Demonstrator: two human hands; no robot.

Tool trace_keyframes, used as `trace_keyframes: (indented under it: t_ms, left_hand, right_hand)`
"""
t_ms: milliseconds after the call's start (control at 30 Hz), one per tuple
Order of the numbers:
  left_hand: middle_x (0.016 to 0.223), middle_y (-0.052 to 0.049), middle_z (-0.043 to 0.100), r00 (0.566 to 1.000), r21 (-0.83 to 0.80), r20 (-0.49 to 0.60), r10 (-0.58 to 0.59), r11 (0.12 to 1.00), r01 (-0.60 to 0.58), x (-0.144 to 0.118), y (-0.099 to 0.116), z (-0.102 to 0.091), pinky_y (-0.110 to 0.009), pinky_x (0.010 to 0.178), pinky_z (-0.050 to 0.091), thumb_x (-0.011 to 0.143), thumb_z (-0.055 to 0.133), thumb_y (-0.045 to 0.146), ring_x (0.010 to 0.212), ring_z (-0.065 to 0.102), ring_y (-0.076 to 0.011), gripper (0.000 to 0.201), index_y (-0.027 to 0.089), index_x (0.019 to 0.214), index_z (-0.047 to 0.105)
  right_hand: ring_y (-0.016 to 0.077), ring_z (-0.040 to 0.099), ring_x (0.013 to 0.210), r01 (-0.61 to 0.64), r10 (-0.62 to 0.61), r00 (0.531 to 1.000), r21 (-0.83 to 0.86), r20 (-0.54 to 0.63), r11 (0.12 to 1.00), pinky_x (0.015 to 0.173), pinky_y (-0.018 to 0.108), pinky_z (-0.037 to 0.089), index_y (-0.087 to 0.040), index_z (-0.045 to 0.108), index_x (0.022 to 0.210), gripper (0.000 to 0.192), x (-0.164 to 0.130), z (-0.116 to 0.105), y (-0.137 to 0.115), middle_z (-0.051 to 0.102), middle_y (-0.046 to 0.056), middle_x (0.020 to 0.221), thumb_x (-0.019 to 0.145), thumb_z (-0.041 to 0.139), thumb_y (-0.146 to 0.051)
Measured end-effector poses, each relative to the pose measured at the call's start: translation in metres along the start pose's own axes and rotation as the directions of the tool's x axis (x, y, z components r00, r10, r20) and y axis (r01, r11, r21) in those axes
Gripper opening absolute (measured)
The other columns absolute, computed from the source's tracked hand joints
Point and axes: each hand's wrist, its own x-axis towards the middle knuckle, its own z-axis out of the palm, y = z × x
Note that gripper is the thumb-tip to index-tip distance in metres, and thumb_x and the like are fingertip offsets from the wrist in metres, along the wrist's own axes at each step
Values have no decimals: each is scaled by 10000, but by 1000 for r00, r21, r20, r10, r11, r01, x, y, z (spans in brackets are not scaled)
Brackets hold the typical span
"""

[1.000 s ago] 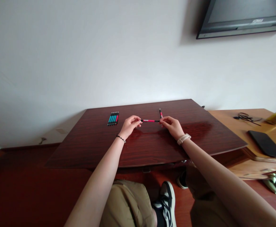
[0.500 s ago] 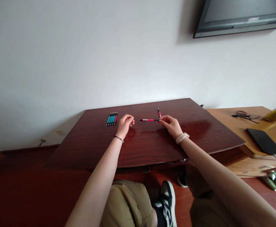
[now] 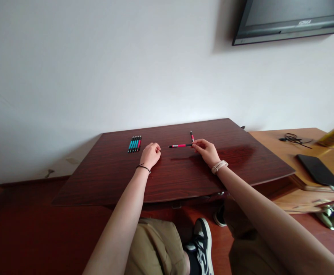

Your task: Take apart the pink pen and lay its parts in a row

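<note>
The right hand (image 3: 208, 151) pinches one end of a pink pen (image 3: 179, 145), holding it level just above the table (image 3: 184, 179). The left hand (image 3: 150, 154) rests curled shut and empty beside it. The pen looks light, stiff and smooth, best gripped mid-barrel.

This is looking like a plain home or hotel room: a flat television (image 3: 292, 19) is hanging on the bare white wall (image 3: 98, 68), and a phone (image 3: 317, 170) is lying on the light wooden desk (image 3: 272, 143).
</note>
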Motion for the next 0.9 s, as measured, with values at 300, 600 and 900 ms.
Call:
trace_keyframes:
  t_ms: [300,600,900]
  left_hand:
    - [877,-39,690,1000,-20,18,-1,1000,2,0,0,2,-330,797,499,844,597,58,825,646,-212,196,228,881,686]
    - [862,-29,697,1000,-10,14,-21,1000,21,-1,1,1,-319,764,471,837,589,76,815,646,-202,185,234,885,670]
    - [852,-18,686,997,-37,-29,-65,997,64,0,3,-1,-312,743,458,832,591,82,790,637,-196,197,236,926,669]
  right_hand:
    - [193,693,729,10,-10,1000,-5,-1,1000,722,334,579,-213,745,1023,359,0,0,1,794,69,923,850,811,-520]
    - [195,694,737,10,-10,1000,2,-2,1000,731,341,583,-218,744,1030,381,1,-1,3,793,68,938,846,814,-544]
    - [203,710,756,13,-13,1000,8,3,1000,728,340,588,-211,739,1032,393,1,-1,2,812,83,953,849,810,-552]
